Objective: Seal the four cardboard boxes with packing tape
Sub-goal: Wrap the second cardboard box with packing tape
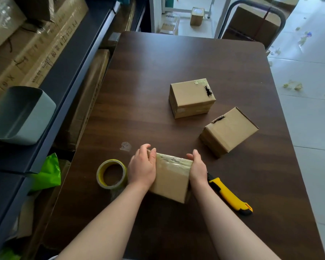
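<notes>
Tape [174, 160] shines across the far top edge of the near box [172, 177], so this one looks sealed or close to it. The left hand [143, 166] grips its left side, fingers curled over the far corner. The right hand [197, 166] clasps its right side, thumb hooked on the top edge; my guess is that the strip is being pressed down or the box is about to be turned.

The tape roll [111, 185] lies flat just left of the near box, and a yellow knife [229, 196] lies just right of it, partly under the right wrist. Both are free.

Beyond the near box stands a far box [190, 96] with tape bands on its side and a crumpled scrap on top; it appears closed. A tilted box [229, 130], to the right and beyond, shows a torn strip at its upper edge, and whether it is sealed I cannot tell. No fourth box shows on the table [158, 62], so at least one probably remains
</notes>
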Demonstrator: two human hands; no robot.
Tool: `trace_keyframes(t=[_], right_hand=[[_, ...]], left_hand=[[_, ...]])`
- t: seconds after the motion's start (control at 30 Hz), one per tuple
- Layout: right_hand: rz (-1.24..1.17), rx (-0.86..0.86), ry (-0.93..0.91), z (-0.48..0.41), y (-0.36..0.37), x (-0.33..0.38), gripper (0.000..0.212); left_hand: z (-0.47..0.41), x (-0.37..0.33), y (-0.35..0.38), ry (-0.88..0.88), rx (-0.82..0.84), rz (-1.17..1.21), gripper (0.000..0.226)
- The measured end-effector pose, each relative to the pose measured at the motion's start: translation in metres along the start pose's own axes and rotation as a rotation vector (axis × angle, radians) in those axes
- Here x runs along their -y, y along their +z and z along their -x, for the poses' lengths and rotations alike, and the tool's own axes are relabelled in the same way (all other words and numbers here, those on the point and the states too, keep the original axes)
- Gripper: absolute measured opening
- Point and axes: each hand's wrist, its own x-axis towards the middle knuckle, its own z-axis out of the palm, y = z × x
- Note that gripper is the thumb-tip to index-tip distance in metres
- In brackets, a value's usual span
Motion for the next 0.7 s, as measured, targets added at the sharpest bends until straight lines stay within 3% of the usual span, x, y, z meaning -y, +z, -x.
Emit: trace_keyframes(t=[0.03,0.17,0.23,0.3,0.37,0.43,0.5,0.7], right_hand=[[0.021,0.004,-0.001,0.005,-0.003,0.007,0.069],[0.374,-0.116,-0.227,0.024,-0.026,0.045,0.059],[0.549,-0.163,-0.383,0.032,-0.033,0.059,0.06],[0.65,-0.202,-0.461,0.036,-0.035,0.062,0.06],[0.714,-0.236,-0.48,0.036,-0.034,0.063,0.061],[0.793,-0.25,-0.499,0.04,-0.03,0.064,0.063],[0.851,-0.221,-0.532,0.046,-0.027,0.065,0.062],[0.856,-0.089,-0.547,0.039,-0.032,0.035,0.044]], left_hand=[[0.002,-0.002,0.0,0.001,0.004,0.048,0.041],[0.013,-0.016,0.0,0.052,0.161,0.243,0.05],[0.02,-0.021,0.002,0.026,0.249,0.194,0.054],[0.027,-0.027,0.0,0.007,0.221,0.078,0.053],[0.034,-0.036,-0.006,0.014,0.188,0.125,0.049],[0.041,-0.043,-0.009,0.019,0.264,0.193,0.055],[0.046,-0.041,-0.016,-0.027,0.324,0.276,0.055],[0.045,-0.009,-0.029,-0.093,0.282,0.338,0.047]])
